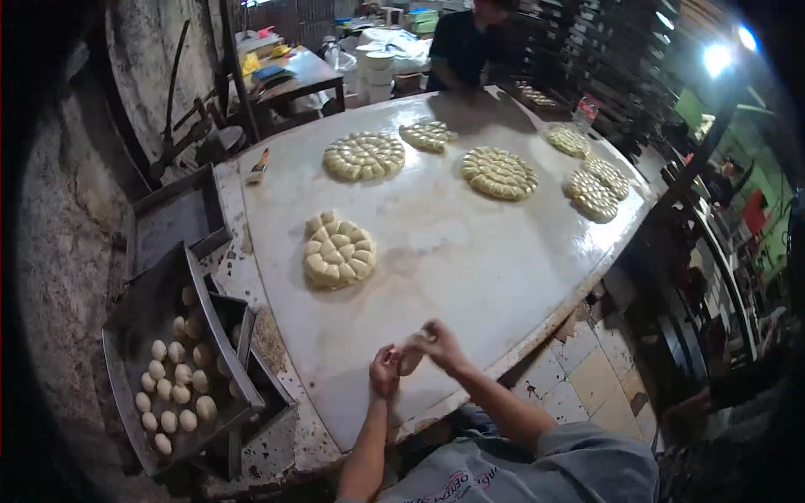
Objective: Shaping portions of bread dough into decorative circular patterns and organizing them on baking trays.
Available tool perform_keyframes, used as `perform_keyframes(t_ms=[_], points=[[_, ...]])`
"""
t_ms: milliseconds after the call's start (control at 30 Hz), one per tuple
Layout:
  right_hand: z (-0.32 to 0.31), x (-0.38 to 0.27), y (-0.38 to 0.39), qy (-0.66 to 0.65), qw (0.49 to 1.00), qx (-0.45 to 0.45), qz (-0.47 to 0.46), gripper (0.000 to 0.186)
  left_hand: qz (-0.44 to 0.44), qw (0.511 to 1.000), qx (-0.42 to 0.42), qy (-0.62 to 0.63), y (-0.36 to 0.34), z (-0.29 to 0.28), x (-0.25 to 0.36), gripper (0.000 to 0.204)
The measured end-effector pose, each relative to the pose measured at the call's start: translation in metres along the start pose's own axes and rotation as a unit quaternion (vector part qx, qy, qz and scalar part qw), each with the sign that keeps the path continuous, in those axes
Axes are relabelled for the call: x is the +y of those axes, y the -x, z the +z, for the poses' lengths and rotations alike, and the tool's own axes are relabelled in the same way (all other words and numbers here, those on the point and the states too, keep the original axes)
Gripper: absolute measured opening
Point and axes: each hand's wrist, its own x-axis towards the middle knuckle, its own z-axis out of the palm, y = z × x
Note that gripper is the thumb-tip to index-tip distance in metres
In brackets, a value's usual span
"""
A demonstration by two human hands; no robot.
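Close to the near edge of the table, my left hand [386, 370] and my right hand [441, 344] are raised with a pale piece of dough [411, 355] stretched between them. The left fingers are curled on one side of it, and the right fingers grip its other side, slightly blurred. Beyond my hands lies a round cluster of dough pieces [338, 256], with a few pieces sticking out at its top left. Farther back are more round clusters, among them one at the left [364, 156] and one in the middle [500, 173].
A metal tray [117, 356] with several dough balls [175, 352] leans at my left, beside another tray [178, 220]. A yellow-handled brush or scraper [259, 165] lies at the table's left edge. A person [466, 50] stands at the far side. More clusters [594, 195] sit far right.
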Motion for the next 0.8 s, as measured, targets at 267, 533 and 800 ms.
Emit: perform_keyframes(t_ms=[267,533,800], points=[[-0.138,0.028,-0.021,-0.27,0.89,0.367,0.015,0.028,0.049,0.988,0.031,-0.141,0.034,0.026,0.033,0.037],[-0.289,0.039,-0.069,0.538,0.832,0.043,-0.13,0.052,0.22,0.751,0.089,-0.616,-0.035,0.034,0.03,0.034],[-0.17,0.062,-0.113,0.388,0.898,0.068,-0.193,0.013,0.105,0.791,0.225,-0.559,-0.052,0.157,-0.008,0.011]])
